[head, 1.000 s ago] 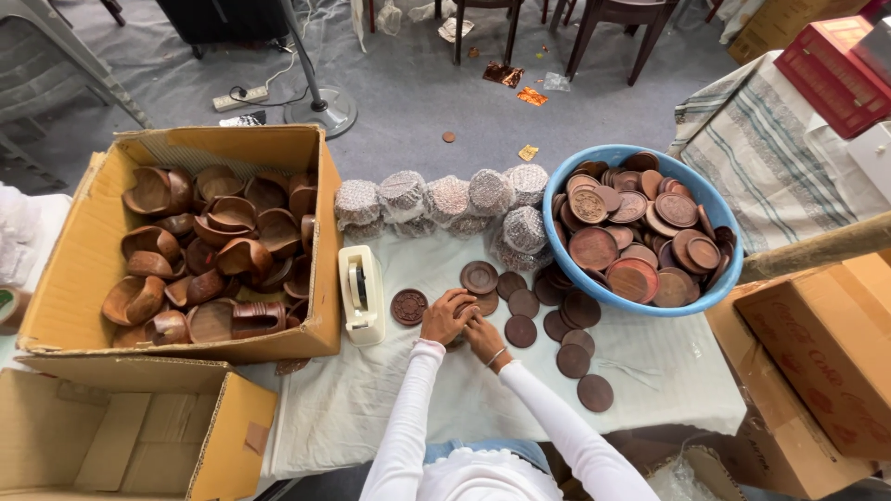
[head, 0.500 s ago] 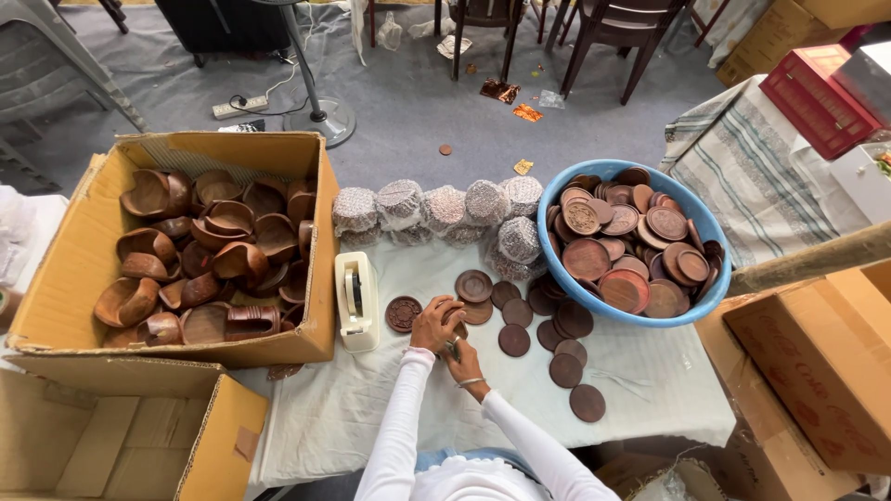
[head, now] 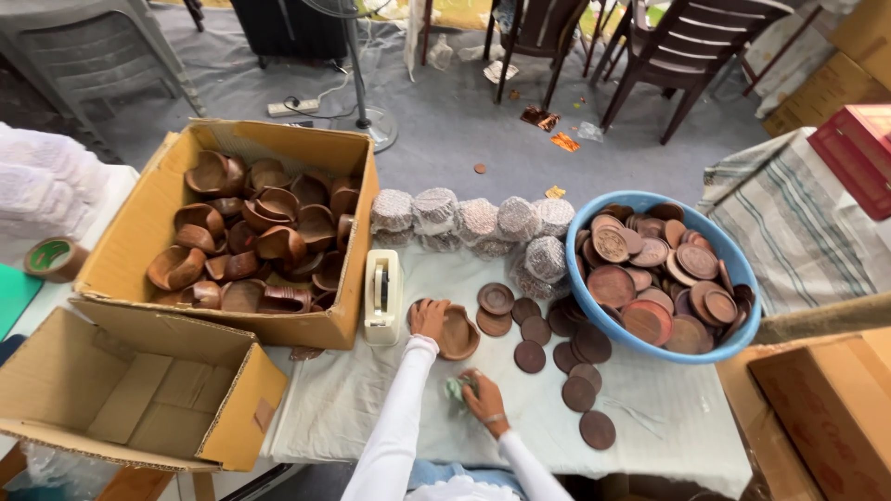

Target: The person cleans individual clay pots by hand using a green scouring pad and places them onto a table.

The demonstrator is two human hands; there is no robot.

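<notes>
Your left hand (head: 429,318) lies on the rim of a little brown bowl (head: 457,334), with the fingers bent over its near edge, so you are holding the bowl down on the white cloth (head: 371,399). The bowl sits open side up, just beside the white tape holder (head: 382,297). Your left arm comes up straight from the bottom in a white sleeve. Your right hand (head: 483,399) is lower down, near your body, with the wrist bent and the back of the hand facing up. Its fingers are closed around a small green rag (head: 456,387) that pokes out on the left side. The rag hand and the bowl are close but not touching. Flat brown lids (head: 557,357) lie spread on the cloth to the right of the bowl. Past them is a blue tub (head: 594,320) full of more lids. A row of round things wrapped in white net (head: 473,220) sits at the far edge of the cloth. On the left, a big cardboard box (head: 139,232) is full of brown bowls. An open cardboard box (head: 232,408) with nothing much in it sits nearer to you. A roll of tape (head: 51,258) rests at the far left.
</notes>
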